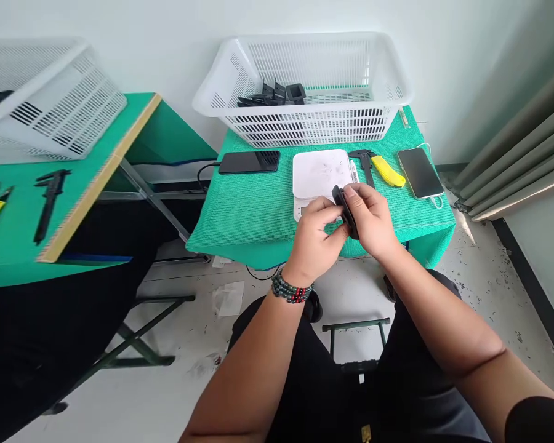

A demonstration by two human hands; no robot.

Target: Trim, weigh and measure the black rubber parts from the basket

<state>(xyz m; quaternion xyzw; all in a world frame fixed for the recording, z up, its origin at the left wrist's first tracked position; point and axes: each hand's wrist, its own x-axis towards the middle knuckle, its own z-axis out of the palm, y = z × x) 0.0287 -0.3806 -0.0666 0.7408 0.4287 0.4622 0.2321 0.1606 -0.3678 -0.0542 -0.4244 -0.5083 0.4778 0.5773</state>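
Note:
A small black plastic part (346, 212) is held between my two hands, in front of the white digital scale (321, 174). My left hand (317, 237), with a beaded bracelet (292, 288) at the wrist, pinches the part from the left and below. On its right side my right hand (369, 218) grips it, thumb on the upper end. The fingers hide much of its shape. Just behind my right hand lie a black caliper (364, 165), a white marker (353, 172) and a yellow utility knife (388, 171).
A white plastic basket (305, 126) with several black parts (272, 93) stands at the back. Phones lie left (249, 162) and right (420, 172) on the green cloth (244, 212). The left table (96, 178) bears another basket (74, 98) and a caliper (50, 203).

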